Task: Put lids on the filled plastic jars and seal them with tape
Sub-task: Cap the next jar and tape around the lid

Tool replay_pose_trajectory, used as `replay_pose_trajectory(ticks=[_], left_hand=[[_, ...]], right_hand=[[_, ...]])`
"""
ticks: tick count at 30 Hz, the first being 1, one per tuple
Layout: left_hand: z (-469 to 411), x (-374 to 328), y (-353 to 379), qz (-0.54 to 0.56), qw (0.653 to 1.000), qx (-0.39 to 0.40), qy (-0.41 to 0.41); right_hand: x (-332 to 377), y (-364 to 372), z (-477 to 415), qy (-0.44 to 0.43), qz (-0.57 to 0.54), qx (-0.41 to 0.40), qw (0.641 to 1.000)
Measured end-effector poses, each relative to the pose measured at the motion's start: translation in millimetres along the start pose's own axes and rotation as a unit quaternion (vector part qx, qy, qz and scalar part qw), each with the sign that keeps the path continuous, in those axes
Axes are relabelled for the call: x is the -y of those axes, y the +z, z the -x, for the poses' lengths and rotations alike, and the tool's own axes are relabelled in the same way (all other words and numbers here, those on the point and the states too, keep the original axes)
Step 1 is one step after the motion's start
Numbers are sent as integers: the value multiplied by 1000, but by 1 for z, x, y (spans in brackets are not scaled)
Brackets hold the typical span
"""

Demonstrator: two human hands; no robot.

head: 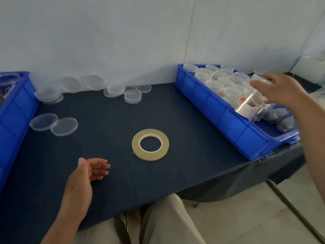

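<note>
The right hand [283, 88], at the frame's right, grips a filled clear jar [246, 103] over the blue tray [219, 111]. The left hand [82, 178], fingers loosely spread and holding nothing, is lower left over the table [123, 187], near the tape roll [136, 145]. Loose lids [64, 126] lie upper left.

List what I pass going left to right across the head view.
Blue plastic bin at the left edge → two clear round plastic lids → yellowish roll of tape → blue plastic crate of jars. The left hand and right hand, gripping a clear jar, overlap these, so omitted.
</note>
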State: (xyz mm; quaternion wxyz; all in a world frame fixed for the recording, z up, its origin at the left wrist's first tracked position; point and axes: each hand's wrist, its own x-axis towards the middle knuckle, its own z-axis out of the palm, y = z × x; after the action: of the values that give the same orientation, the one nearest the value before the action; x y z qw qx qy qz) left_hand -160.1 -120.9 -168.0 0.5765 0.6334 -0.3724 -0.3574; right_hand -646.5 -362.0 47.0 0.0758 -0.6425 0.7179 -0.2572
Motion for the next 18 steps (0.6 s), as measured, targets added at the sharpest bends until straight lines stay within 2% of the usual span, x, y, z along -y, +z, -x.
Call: replay_pose_trajectory(ticks=[6, 12, 18], left_hand=[[6, -2, -4, -49, 999, 9, 16], [12, -10, -1, -73, 997, 9, 35], [12, -11, -1, -97, 994, 22, 40]], right_hand=[[9, 18, -19, -30, 38, -29, 998], [0, 12, -35, -34, 109, -9, 993], [-19, 10, -29, -43, 65, -12, 997]])
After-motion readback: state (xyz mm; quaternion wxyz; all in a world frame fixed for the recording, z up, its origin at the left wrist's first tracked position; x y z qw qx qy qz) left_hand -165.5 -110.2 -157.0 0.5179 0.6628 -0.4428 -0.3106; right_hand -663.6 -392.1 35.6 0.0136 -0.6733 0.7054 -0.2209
